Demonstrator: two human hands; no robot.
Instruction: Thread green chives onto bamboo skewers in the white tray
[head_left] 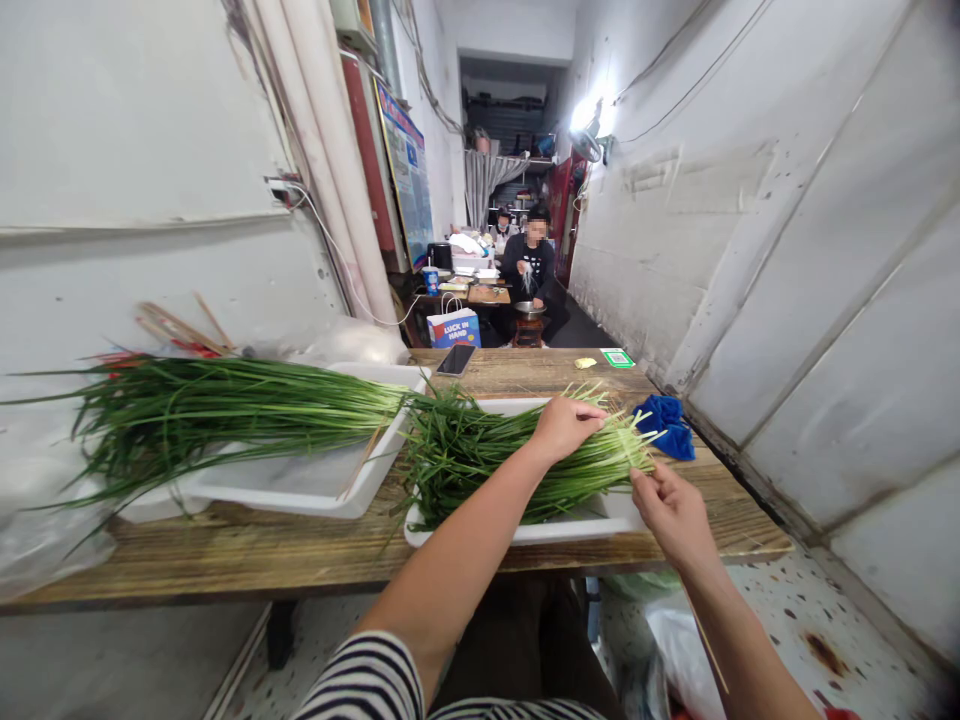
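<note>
Green chives (487,450) lie in a white tray in front of me, pale cut ends to the right. My left hand (566,428) is closed over the far side of these pale ends, fingertips pinched on chive stems. At the near side of the ends my right hand (675,510) is closed, thumb and forefinger touching the stems. A thin pale stick like a bamboo skewer (709,640) sticks out below the right palm, in line with the pinched fingertips. Whether its tip runs into the stems is hard to see. The tray's near rim (525,536) shows below the chives.
To the left, a second white tray (292,503) bears a long chive bunch (247,400) and loose skewers (362,462). A phone (456,360), a blue cloth (666,427) and a green code card (618,358) lie on the wooden table (247,550). Two people (529,265) sit farther back.
</note>
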